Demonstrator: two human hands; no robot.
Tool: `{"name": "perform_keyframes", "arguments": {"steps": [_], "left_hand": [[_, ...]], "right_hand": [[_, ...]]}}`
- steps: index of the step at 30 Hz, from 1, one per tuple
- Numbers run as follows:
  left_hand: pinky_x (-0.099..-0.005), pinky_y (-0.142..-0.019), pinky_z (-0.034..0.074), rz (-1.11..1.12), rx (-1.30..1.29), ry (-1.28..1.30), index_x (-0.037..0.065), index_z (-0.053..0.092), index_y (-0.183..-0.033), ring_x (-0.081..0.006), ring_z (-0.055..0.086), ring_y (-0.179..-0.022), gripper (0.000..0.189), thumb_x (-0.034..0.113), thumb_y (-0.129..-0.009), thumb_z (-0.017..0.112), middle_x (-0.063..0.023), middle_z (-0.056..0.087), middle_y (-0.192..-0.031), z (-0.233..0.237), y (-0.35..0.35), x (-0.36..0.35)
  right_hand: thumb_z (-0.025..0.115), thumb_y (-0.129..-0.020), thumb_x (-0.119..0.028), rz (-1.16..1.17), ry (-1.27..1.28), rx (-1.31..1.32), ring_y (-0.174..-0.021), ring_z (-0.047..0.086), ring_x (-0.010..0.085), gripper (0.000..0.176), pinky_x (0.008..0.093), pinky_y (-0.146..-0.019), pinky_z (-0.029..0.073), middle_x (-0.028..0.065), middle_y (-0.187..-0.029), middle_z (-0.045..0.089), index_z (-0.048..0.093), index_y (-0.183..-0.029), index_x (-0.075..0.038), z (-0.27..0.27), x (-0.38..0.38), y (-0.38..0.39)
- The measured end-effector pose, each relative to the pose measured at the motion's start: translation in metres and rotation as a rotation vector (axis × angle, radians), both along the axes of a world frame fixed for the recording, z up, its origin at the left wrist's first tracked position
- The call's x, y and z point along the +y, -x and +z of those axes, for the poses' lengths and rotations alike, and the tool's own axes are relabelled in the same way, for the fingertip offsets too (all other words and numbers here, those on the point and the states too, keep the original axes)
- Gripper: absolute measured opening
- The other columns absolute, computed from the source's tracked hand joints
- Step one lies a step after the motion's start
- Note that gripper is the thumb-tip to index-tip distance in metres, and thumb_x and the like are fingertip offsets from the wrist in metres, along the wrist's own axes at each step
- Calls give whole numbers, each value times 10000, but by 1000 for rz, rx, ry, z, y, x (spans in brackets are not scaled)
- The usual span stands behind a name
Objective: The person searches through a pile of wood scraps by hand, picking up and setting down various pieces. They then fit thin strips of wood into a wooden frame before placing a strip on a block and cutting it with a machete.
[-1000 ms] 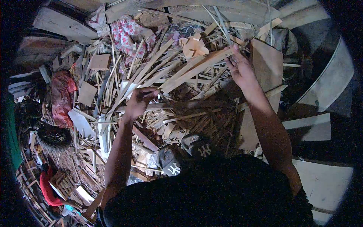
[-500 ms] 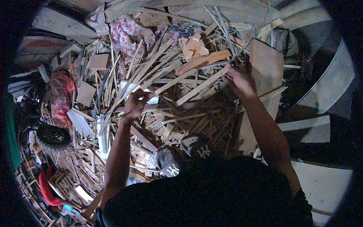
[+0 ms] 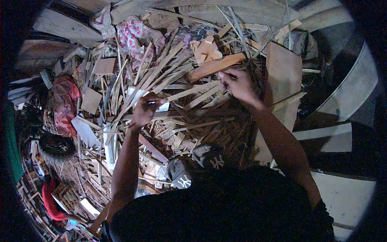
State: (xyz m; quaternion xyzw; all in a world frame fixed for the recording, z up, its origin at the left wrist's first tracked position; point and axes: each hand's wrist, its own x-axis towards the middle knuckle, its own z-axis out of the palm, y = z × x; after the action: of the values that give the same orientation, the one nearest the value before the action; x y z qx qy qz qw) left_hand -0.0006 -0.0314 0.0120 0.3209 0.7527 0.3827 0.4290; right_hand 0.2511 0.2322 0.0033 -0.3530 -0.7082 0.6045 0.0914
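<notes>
The strips (image 3: 161,66) are long, thin, pale lengths of wood. They lie bunched in a loose sheaf that slants from lower left to upper right over a heap of the same offcuts. There are too many to count. The lower end of the sheaf runs into the left hand (image 3: 146,109), whose fingers are curled tight around it, so most of each strip sticks out above the fist.

One flatter slat (image 3: 193,89) lies almost level between the two hands. Its right end meets the right hand (image 3: 238,85), which is closed on it with the knuckles up. Which of the finer sticks there are also in that fist cannot be told.

Just above the right hand lies one orange-brown board (image 3: 215,64), tilted the same way as the sheaf. To its right a plywood panel (image 3: 284,70) stands on edge.

Below the hands are two dark shoes (image 3: 211,155), side by side on the scraps. A flowered cloth (image 3: 137,34) lies at the top of the heap, and a red cloth (image 3: 64,101) lies at the left.
</notes>
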Motion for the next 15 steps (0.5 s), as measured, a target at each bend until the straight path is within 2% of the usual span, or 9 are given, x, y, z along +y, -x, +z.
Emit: {"name": "perform_keyframes", "arguments": {"steps": [2,4,5,7,8,10,11,13,15], "left_hand": [[-284,-673,477,-55,49,24,-18,716,-975,-133,599,-750,323,284,-874,768,-37,634,-847,-5,4,-3],[-292,-685,460,-40,23,3,-11,726,-985,-134,579,-747,288,251,-875,767,-46,634,-832,0,1,-3],[-299,-697,442,-25,-4,-18,-4,735,-996,-135,559,-744,255,219,-875,766,-55,635,-817,1,-1,-2],[-293,-694,445,5,-41,-26,-4,736,-985,-134,562,-746,244,209,-872,771,-57,637,-823,0,-3,-1],[-286,-691,447,34,-78,-34,-5,738,-973,-133,566,-747,233,200,-869,775,-59,640,-829,0,-3,-1],[-283,-688,453,20,-31,-63,-8,736,-964,-135,577,-753,225,191,-867,777,-62,643,-842,-3,-1,0],[-280,-684,458,5,16,-92,-10,734,-955,-136,587,-759,217,182,-865,780,-64,646,-856,-4,0,0],[-281,-668,464,14,13,-67,-17,729,-940,-138,597,-767,218,184,-869,776,-71,650,-868,2,-1,3],[-282,-652,469,24,9,-44,-23,725,-925,-140,607,-775,221,186,-872,772,-79,654,-881,6,-2,5]], "right_hand": [[575,-1018,-261,-29,10,-10,-630,632,126,295,286,-617,541,55,-755,647,638,-1151,-6,-6,-1,-1],[579,-1016,-271,22,264,53,-616,626,137,307,287,-601,531,66,-784,652,634,-1161,-6,-3,-1,-3],[579,-1016,-271,23,263,54,-616,626,137,307,287,-601,531,66,-784,652,634,-1161,-6,-3,-2,-4],[584,-1013,-288,-2,482,60,-648,639,150,322,301,-610,534,65,-819,660,626,-1145,3,0,-4,-3],[584,-1013,-288,-1,482,60,-648,639,150,322,301,-610,534,65,-819,660,626,-1145,3,2,-4,-2],[592,-1008,-293,-208,825,34,-701,656,163,320,315,-638,541,71,-849,668,624,-1122,4,7,-2,1],[592,-1008,-293,-209,824,35,-701,656,163,320,315,-638,541,71,-849,668,624,-1122,4,10,-3,0],[611,-997,-280,-43,590,108,-740,664,166,299,310,-654,536,75,-845,667,626,-1110,-3,18,-6,-1],[622,-990,-255,-16,588,115,-752,664,163,283,308,-650,533,76,-847,664,623,-1119,-3,16,-4,-1]]}}
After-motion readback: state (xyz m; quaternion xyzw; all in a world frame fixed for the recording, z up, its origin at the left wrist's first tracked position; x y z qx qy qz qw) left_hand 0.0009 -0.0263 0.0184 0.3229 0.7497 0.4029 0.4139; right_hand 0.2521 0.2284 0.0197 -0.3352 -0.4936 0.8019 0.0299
